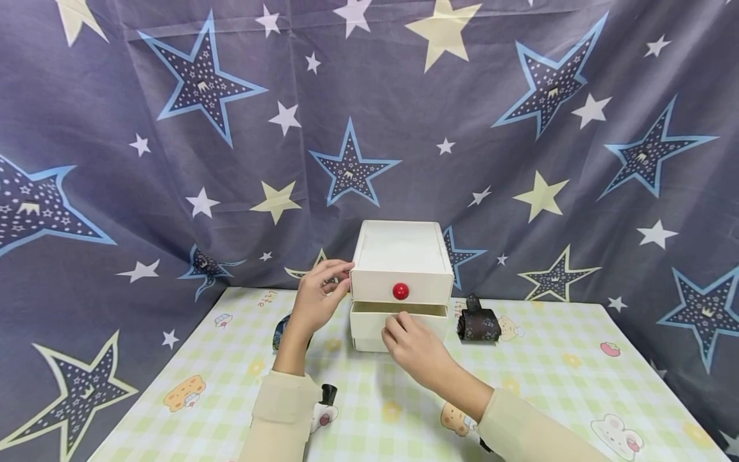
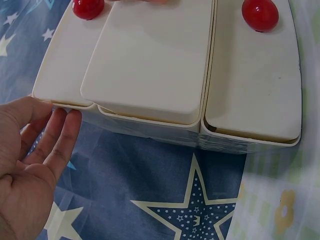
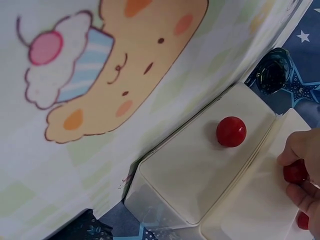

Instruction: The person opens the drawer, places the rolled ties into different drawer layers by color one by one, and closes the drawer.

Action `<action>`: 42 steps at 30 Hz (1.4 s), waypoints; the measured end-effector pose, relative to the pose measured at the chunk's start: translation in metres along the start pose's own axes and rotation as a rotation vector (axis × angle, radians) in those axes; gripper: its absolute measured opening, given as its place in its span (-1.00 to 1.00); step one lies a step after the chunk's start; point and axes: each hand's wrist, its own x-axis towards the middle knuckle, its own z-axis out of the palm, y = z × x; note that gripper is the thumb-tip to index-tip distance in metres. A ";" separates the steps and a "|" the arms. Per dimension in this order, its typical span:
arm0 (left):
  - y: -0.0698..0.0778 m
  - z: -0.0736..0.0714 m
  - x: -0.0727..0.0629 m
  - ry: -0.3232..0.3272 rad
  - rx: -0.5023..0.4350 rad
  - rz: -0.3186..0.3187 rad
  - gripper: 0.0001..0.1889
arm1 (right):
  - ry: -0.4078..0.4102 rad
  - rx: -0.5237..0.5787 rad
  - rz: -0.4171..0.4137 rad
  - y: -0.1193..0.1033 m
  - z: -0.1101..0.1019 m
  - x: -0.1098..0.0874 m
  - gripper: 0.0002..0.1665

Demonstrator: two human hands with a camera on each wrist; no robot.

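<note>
A white drawer unit [image 1: 404, 247] with three drawers and red knobs stands on the table. Its middle drawer [image 2: 150, 65] sticks out past the others, and a gap shows above its front in the head view. My right hand [image 1: 417, 346] pinches the red knob [image 3: 295, 171] of that drawer between thumb and fingers. On the unit's left side, my left hand [image 1: 317, 295] rests its fingertips near the front edge of the top drawer, fingers fairly straight. The top drawer's knob [image 1: 401, 291] and the bottom drawer's knob [image 3: 231, 131] are untouched.
Right of the unit lies a dark patterned cloth roll [image 1: 479, 323]. A bluish patterned roll [image 1: 281, 332] sits partly behind my left wrist. A small black object [image 1: 329, 393] lies by the left sleeve. Behind the checked tablecloth [image 1: 548, 385] hangs a star-patterned curtain [image 1: 392, 96].
</note>
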 end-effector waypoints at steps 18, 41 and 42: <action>0.000 0.000 0.000 0.005 0.007 0.023 -0.70 | 0.031 -0.009 -0.031 -0.005 -0.005 -0.005 -0.65; 0.014 0.003 0.001 0.016 0.012 0.001 -0.69 | 0.090 -0.019 -0.083 -0.010 -0.019 -0.008 -0.68; 0.015 0.003 0.001 0.016 0.014 0.000 -0.69 | 0.091 -0.018 -0.086 -0.011 -0.020 -0.009 -0.71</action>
